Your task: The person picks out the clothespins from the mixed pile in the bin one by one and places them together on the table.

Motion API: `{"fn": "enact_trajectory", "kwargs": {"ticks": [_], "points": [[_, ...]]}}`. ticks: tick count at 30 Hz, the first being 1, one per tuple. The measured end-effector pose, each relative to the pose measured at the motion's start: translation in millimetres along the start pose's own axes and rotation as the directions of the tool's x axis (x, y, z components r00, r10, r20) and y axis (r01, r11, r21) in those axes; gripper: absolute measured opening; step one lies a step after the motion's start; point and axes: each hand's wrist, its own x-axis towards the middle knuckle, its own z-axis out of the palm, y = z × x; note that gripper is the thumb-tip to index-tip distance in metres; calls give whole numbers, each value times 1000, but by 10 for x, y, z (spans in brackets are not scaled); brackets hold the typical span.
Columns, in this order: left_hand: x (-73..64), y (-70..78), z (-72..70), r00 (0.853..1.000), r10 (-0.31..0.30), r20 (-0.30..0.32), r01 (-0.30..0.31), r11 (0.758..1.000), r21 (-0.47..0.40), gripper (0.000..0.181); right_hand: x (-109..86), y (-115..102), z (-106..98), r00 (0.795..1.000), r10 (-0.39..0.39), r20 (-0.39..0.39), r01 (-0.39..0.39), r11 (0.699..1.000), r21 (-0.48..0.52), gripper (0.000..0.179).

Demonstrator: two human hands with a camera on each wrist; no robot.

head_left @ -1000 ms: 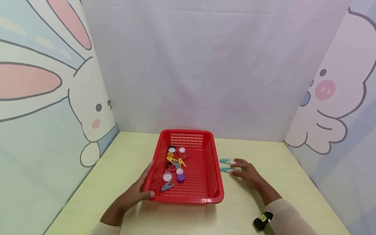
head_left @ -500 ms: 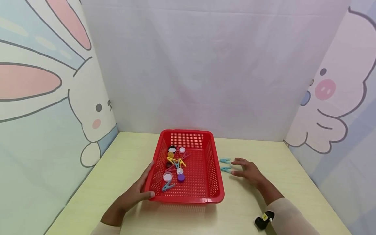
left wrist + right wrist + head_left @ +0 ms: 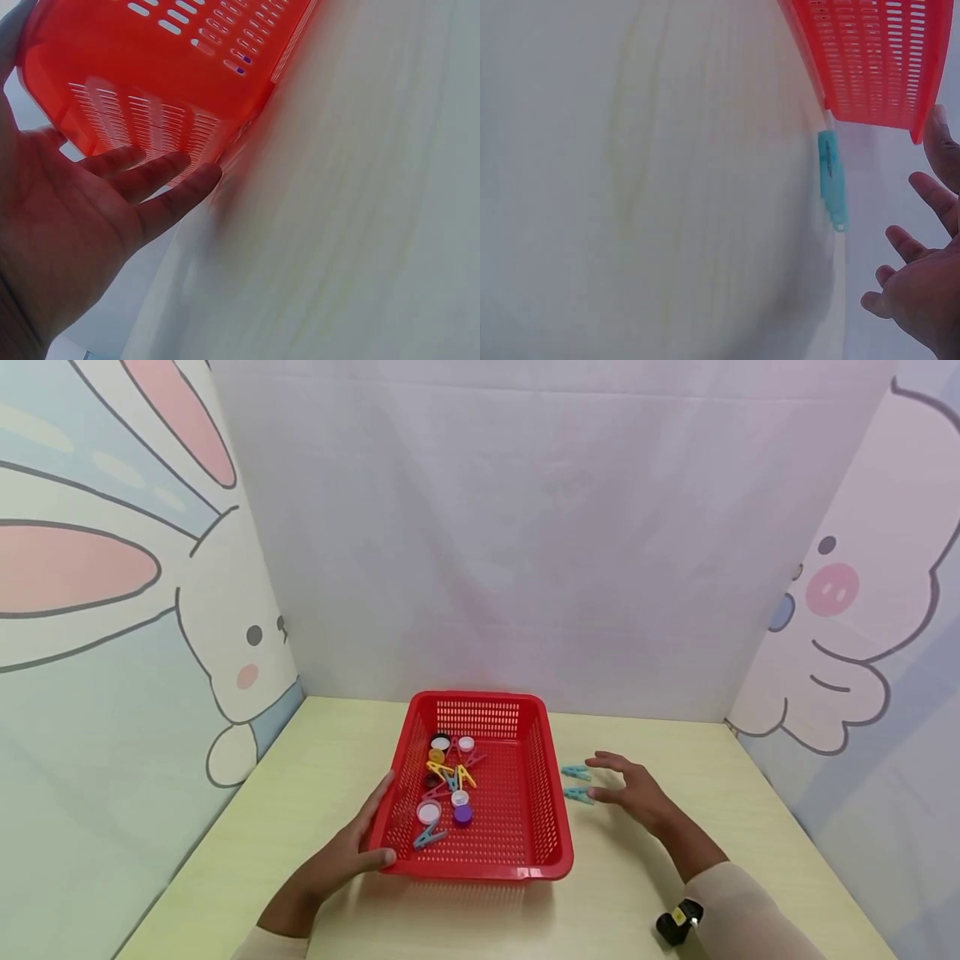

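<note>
A red perforated plastic basket (image 3: 555, 827) stands on the table, several bottle caps and clothespins lying toward its left. My left hand (image 3: 341, 860) holds its left side near the front corner. The thumb is at the rim, and in the left wrist view the fingers (image 3: 176, 199) lie along the outer wall. Right of the basket lie two light blue clothespins, a far clothespin (image 3: 576, 772) and a near clothespin (image 3: 578, 794). Just beside them is my right hand (image 3: 633, 789), thumb and fingers spread apart and holding nothing. One blue clothespin (image 3: 831, 180) shows in the right wrist view.
Inside the basket are a purple cap (image 3: 462, 815), a pink-rimmed cap (image 3: 429, 812), a yellow clothespin (image 3: 466, 776) and a blue clothespin (image 3: 430, 836). A pale table (image 3: 645, 735) meets a white backdrop (image 3: 487, 543), with cartoon-printed panels at both sides.
My right hand has shifted slightly, its thumb and fingers opening wider beside the two blue clothespins. The left hand and the basket have stayed in place.
</note>
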Motion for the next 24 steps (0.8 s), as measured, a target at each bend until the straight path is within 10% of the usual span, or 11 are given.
{"fn": "enact_trajectory", "kwargs": {"ticks": [24], "points": [[8,-18,-6,1000,22,-4,-22,1000,11,114,1,-1065,315,945,-327,-31,326,945,-25,62]]}}
